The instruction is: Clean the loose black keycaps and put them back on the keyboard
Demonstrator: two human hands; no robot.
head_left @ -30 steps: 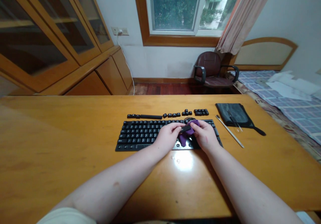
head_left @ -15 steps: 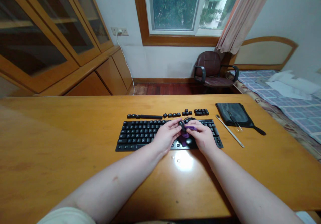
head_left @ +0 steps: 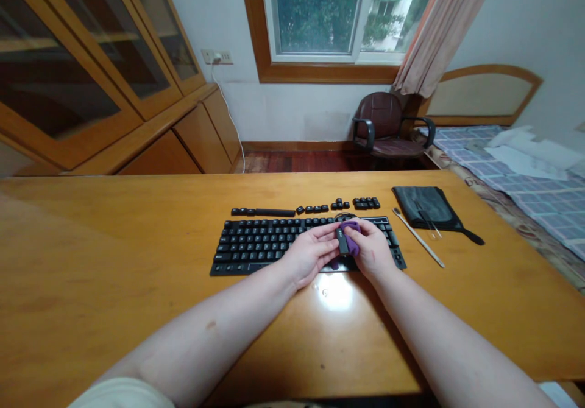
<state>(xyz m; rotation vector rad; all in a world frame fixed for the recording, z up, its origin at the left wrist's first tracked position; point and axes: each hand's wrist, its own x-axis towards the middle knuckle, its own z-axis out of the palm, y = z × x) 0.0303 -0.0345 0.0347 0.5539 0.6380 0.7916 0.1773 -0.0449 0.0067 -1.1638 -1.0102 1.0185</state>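
Observation:
My left hand [head_left: 311, 252] is closed on a black keycap [head_left: 342, 242], which it holds by its left side above the keyboard. Bunched in my right hand [head_left: 373, 247] is a purple cloth [head_left: 352, 237], pressed against the keycap's right side. Beneath both hands lies the black keyboard [head_left: 256, 240], partly hidden by them; the nearest row shows bare sockets where keys are off. Behind it, removed keycaps stand in a row, among them the long spacebar [head_left: 275, 212] and a block of keycaps [head_left: 366, 203] at the right end.
Right of the keyboard are a thin white brush [head_left: 418, 237] and a black pouch [head_left: 423, 207] with a wire keycap puller [head_left: 428, 219] on it. The wooden table [head_left: 114, 243] ends at its far edge; a chair [head_left: 388, 128] and a bed stand beyond.
The keycap has turned in my left hand and moved slightly right and down. The purple cloth has been gathered up around its right side by my right hand.

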